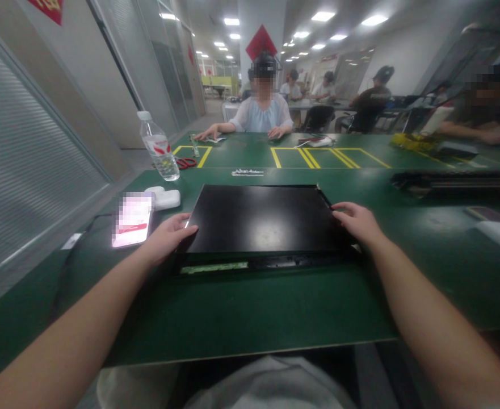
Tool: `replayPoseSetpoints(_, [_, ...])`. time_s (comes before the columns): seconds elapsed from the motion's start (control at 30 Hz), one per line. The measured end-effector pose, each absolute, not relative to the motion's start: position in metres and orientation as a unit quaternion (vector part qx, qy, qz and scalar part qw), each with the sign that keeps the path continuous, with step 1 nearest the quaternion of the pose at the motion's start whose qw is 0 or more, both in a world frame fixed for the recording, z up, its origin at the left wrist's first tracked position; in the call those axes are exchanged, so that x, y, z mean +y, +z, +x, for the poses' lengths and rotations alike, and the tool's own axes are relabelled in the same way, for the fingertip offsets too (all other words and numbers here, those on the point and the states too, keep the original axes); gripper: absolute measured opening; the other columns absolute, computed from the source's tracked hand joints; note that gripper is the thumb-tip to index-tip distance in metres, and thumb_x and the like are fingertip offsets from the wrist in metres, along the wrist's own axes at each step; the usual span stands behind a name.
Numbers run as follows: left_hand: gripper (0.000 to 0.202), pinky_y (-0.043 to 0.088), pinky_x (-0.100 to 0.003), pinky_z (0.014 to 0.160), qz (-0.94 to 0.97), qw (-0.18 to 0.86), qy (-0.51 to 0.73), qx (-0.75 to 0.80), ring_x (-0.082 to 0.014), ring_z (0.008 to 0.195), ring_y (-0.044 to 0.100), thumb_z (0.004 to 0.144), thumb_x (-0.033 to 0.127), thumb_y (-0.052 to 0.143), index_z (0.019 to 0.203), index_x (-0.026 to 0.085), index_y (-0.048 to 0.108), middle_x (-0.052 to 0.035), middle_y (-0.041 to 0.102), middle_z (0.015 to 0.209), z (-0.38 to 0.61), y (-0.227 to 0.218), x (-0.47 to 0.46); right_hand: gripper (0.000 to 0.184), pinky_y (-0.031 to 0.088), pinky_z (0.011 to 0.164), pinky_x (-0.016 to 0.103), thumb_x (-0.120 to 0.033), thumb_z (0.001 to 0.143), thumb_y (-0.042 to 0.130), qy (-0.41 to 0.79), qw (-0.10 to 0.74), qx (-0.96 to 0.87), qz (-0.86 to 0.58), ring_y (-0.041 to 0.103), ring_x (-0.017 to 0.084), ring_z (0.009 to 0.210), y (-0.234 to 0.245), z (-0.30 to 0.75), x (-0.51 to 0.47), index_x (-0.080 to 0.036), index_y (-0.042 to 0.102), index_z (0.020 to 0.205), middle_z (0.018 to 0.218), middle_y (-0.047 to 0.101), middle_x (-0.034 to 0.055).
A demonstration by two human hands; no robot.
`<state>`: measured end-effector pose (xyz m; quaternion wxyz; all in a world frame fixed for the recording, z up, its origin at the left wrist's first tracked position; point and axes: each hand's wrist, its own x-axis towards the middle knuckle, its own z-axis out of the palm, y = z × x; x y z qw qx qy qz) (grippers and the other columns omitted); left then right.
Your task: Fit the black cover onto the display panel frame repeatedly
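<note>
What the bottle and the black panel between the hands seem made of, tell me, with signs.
Black panel: smooth, semi-gloss, perhaps glass or plastic; a soft pale reflection shows the sheen but leaves the material open.
Bottle: probably clear, glossy plastic; see-through walls and bright highlights suggest it.

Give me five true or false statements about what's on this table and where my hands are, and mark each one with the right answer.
1. The left hand is on the left edge of the black panel. True.
2. Only one hand is touching the panel. False: the right hand is also on it, at its right edge.
3. A capped bottle stands on the green tabletop, farther away than the panel. True.
4. Every screen on the table is dark. False: the phone has its screen lit.
5. Yellow lines mark the tabletop beyond the panel. True.
</note>
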<state>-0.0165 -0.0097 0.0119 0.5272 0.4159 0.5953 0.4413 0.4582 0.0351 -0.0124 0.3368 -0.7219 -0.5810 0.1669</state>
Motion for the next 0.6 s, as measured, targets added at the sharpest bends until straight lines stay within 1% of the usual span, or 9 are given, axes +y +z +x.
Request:
replayPoseSetpoints(0.1, [0.039,0.066,-0.029,0.072,0.416,0.527,0.443,0.594,-0.023,0.078,0.084,0.087,-0.002,0.072,0.121,0.014,0.066,-0.0085,0.086,0.09,-0.0162,0.012,-0.0095,0.037,0.049,0.071,0.036,-0.039,0.08,0.068,0.174,0.336,-0.579,-0.722,0.065,0.022,0.068,-0.0112,0.4567,0.0346,-0.02,0.083,0.108,0.075,0.073,0.0053])
replayPoseSetpoints(0.2, [0.042,0.066,-0.03,0.073,0.415,0.528,0.444,0.593,-0.0238,0.08,0.084,0.084,-0.001,0.075,0.122,0.013,0.066,-0.01,0.086,0.093,-0.0174,0.0111,-0.0091,0.038,0.049,0.069,0.035,-0.039,0.08,0.068,0.176,0.334,-0.573,-0.727,0.064,0.022,0.068,-0.0108,0.4559,0.0342,-0.019,0.083,0.109,0.073,0.072,0.0051])
replayPoseSetpoints(0.4, [0.038,0.065,-0.029,0.074,0.416,0.53,0.446,0.589,-0.0226,0.08,0.084,0.087,-0.001,0.073,0.121,0.013,0.067,-0.0099,0.086,0.094,-0.0188,0.01,-0.0091,0.036,0.047,0.067,0.035,-0.039,0.08,0.068,0.164,0.333,-0.578,-0.727,0.064,0.022,0.066,-0.0107,0.4565,0.0345,-0.02,0.084,0.105,0.069,0.07,0.0041])
replayPoseSetpoints(0.5, [0.04,0.066,-0.03,0.074,0.417,0.53,0.444,0.59,-0.0225,0.079,0.083,0.087,-0.001,0.072,0.124,0.012,0.067,-0.0103,0.086,0.095,-0.0189,0.0099,-0.009,0.034,0.047,0.067,0.036,-0.039,0.08,0.067,0.16,0.33,-0.581,-0.727,0.065,0.023,0.067,-0.011,0.4575,0.0352,-0.02,0.084,0.103,0.069,0.07,0.0041])
replayPoseSetpoints(0.6, [0.04,0.066,-0.031,0.075,0.421,0.528,0.442,0.59,-0.0235,0.083,0.084,0.087,0.0,0.072,0.125,0.013,0.068,-0.01,0.086,0.096,-0.0188,0.0106,-0.0093,0.034,0.047,0.067,0.036,-0.04,0.079,0.067,0.159,0.33,-0.584,-0.724,0.065,0.023,0.066,-0.0126,0.4591,0.0361,-0.02,0.084,0.102,0.068,0.071,0.0042])
